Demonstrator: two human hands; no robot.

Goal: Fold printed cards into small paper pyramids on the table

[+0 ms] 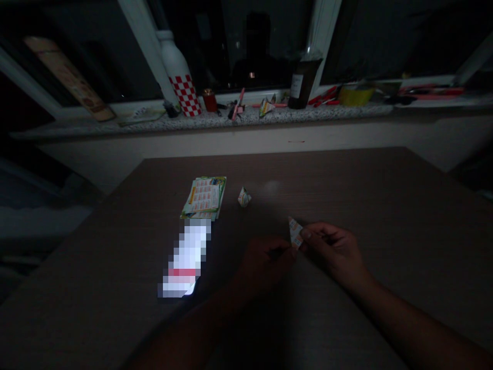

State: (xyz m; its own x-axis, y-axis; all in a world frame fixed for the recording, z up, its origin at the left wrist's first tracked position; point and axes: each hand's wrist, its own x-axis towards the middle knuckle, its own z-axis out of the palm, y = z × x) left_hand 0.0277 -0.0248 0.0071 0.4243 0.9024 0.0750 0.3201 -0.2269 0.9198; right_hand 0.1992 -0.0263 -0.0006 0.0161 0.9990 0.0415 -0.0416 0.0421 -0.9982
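A small printed paper folded into a triangle [295, 232] is held above the dark wooden table, right of centre. My right hand [339, 249] pinches it between thumb and fingers along its right side. At its lower tip, my left hand [267, 262] has its fingers closed on the paper's corner; this hand is in deep shadow. A small folded paper figure [244, 197] rests on the table beyond my hands. Farther left lies a stack of printed paper cards [204, 198], with a lit phone [187, 259], its screen blurred out, just in front.
Behind the wooden table [346, 180] runs a speckled stone windowsill [231, 119]. On it stand a white bottle with red checks [179, 74], a small red jar [209, 100], a dark pouch [302, 82], another folded paper piece [265, 107], pens and a yellow roll [356, 95].
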